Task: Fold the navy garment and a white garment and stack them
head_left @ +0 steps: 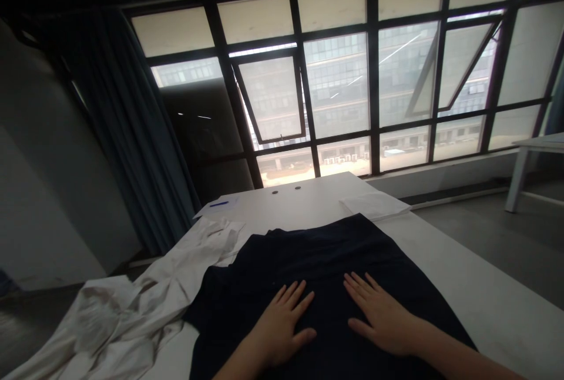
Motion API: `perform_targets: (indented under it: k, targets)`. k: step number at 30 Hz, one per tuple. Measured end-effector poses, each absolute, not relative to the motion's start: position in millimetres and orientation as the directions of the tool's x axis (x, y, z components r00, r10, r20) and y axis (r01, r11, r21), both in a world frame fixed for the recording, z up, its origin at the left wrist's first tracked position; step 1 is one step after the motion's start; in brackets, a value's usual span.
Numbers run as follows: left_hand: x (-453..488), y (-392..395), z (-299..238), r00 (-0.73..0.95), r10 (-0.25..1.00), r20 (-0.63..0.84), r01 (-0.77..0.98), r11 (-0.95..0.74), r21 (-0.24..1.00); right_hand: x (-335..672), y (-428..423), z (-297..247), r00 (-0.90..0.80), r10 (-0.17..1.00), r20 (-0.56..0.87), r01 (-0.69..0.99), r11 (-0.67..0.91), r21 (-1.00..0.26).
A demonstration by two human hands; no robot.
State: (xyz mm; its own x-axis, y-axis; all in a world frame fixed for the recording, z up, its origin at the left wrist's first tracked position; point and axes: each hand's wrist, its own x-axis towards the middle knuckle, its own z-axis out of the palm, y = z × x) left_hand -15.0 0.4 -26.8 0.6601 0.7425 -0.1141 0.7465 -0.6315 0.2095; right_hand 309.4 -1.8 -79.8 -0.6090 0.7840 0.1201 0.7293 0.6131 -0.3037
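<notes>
A dark navy garment, seemingly a T-shirt, lies spread out on the white table. My left hand rests flat on the cloth with its fingers spread. To the right of it, my right hand also lies flat on the same cloth, fingers stretched away from me. Neither hand grips anything. The near end of the garment runs out of view at the bottom.
Crumpled white cloth covers the table's left side and hangs over the edge. A blue pen lies on paper at the far left. A thin white packet or sheet sits beyond the garment. Windows and a blue curtain stand behind.
</notes>
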Motion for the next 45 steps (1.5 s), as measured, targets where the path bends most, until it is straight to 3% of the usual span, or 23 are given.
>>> perform_targets:
  k: [7, 11, 13, 15, 17, 20, 23, 28, 34, 38, 40, 42, 45]
  targets:
    - [-66, -3, -41, 0.579, 0.812, -0.066, 0.808, -0.562, 0.175, 414, 29, -108, -0.369, 0.917, 0.155, 0.886, 0.397, -0.241]
    - [-79, -8, -48, 0.547, 0.836, -0.040, 0.832, -0.538, 0.134, 455, 43, -122, -0.138, 0.973, 0.184, 0.978, 0.163, -0.132]
    - [-81, -9, -50, 0.540, 0.841, -0.034, 0.837, -0.533, 0.122, 453, 46, -122, -0.062, 0.962, 0.265, 0.994, 0.083, -0.067]
    - [-81, -9, -51, 0.541, 0.841, -0.028, 0.837, -0.534, 0.117, 433, 41, -116, -0.099, 0.927, 0.362, 0.992, 0.121, -0.040]
    - [-80, -9, -51, 0.544, 0.839, -0.016, 0.835, -0.539, 0.115, 400, 31, -105, -0.225, 0.892, 0.392, 0.960, 0.271, -0.068]
    - [-80, -11, -50, 0.542, 0.841, -0.007, 0.835, -0.537, 0.116, 350, 14, -89, -0.446, 0.843, 0.300, 0.842, 0.509, -0.178]
    - [-81, -11, -50, 0.539, 0.842, -0.008, 0.837, -0.535, 0.111, 326, 9, -82, -0.568, 0.798, 0.202, 0.754, 0.603, -0.259]
    - [-83, -11, -53, 0.535, 0.845, 0.016, 0.840, -0.533, 0.101, 360, 26, -100, -0.509, 0.836, 0.202, 0.805, 0.546, -0.233]
    - [-86, -11, -59, 0.521, 0.854, 0.019, 0.848, -0.520, 0.105, 445, 48, -136, -0.212, 0.957, 0.198, 0.964, 0.238, -0.116]
    - [-87, -16, -57, 0.454, 0.891, -0.009, 0.885, -0.450, 0.116, 469, 51, -136, -0.031, 0.933, 0.358, 0.997, 0.052, -0.049]
    - [-78, -19, -49, 0.430, 0.903, 0.006, 0.896, -0.428, 0.117, 454, 46, -124, -0.046, 0.874, 0.484, 0.997, 0.072, -0.035]
    - [-58, -20, -37, 0.450, 0.892, 0.050, 0.883, -0.452, 0.126, 418, 36, -106, -0.151, 0.835, 0.528, 0.981, 0.194, -0.027]
    - [-13, -15, -21, 0.547, 0.831, 0.100, 0.819, -0.556, 0.144, 343, 16, -78, -0.375, 0.826, 0.421, 0.890, 0.447, -0.085]
